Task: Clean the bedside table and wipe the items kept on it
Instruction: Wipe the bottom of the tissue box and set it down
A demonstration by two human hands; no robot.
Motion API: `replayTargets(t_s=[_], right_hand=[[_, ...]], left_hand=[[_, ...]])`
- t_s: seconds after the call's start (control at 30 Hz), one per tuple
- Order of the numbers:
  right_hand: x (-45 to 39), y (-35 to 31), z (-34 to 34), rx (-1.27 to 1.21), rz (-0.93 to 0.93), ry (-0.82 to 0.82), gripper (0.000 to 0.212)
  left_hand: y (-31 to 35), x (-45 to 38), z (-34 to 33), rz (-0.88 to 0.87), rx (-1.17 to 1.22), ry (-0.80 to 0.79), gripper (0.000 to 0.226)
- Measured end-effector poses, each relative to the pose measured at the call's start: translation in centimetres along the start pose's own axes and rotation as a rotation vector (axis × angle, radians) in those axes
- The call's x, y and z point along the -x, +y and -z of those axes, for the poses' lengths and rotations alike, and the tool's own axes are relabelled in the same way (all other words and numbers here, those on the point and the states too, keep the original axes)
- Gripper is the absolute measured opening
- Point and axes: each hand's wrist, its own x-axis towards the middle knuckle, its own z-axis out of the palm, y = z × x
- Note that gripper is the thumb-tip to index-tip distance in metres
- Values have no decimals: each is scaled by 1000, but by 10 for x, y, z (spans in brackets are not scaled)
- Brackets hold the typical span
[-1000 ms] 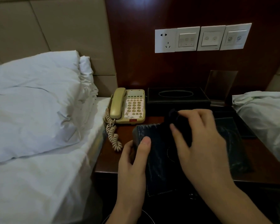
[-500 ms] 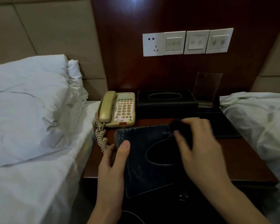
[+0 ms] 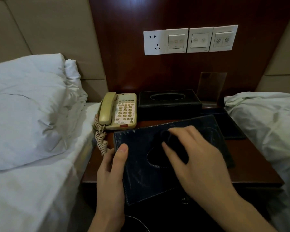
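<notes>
A dark blue leather tissue-box cover (image 3: 141,173) with white stitching and an oval slot is held tilted above the front of the wooden bedside table (image 3: 251,164). My left hand (image 3: 112,169) grips its left edge, thumb on top. My right hand (image 3: 196,158) holds a dark cloth (image 3: 172,139) bunched under the fingers and presses it on the cover near the slot. Pale scuff marks show on the cover's lower left part.
A cream telephone (image 3: 119,111) with a coiled cord sits at the table's back left, a black tissue box (image 3: 169,102) behind the cover, a clear acrylic stand (image 3: 211,87) and a dark flat tray (image 3: 229,126) at right. Beds with white linen flank both sides. Wall switches (image 3: 189,40) are above.
My right hand with the cloth has slid from the cover's far edge down toward the oval slot. The view has shifted a little; my left hand keeps its grip.
</notes>
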Motion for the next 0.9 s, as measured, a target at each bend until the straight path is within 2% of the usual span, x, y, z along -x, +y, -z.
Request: replayTargets(t_s=[0.17, 0.3, 0.37, 0.47, 0.63, 0.73, 0.8, 0.9], right_hand=[[-10, 25, 12, 73, -169, 119, 28], [-3, -8, -2, -7, -18, 4, 24], [-8, 4, 3, 8, -53, -2, 27], [-15, 30, 15, 55, -181, 87, 28], [-5, -8, 0, 17, -6, -15, 26], [-9, 15, 7, 52, -100, 40, 28], [-11, 28, 10, 88, -175, 93, 28], [-5, 6, 2, 39, -93, 33, 25]], left_hand=[[2, 0, 0, -44, -8, -1, 57], [-3, 1, -2, -4, -5, 13, 64], [-3, 2, 0, -23, -12, 28, 64], [2, 2, 2, -73, -19, 43, 59], [-5, 0, -1, -3, 7, 57, 58], [-6, 1, -2, -39, -7, 61, 65], [-4, 0, -2, -74, -19, 59, 61], [-3, 1, -2, -69, -22, 49, 61]])
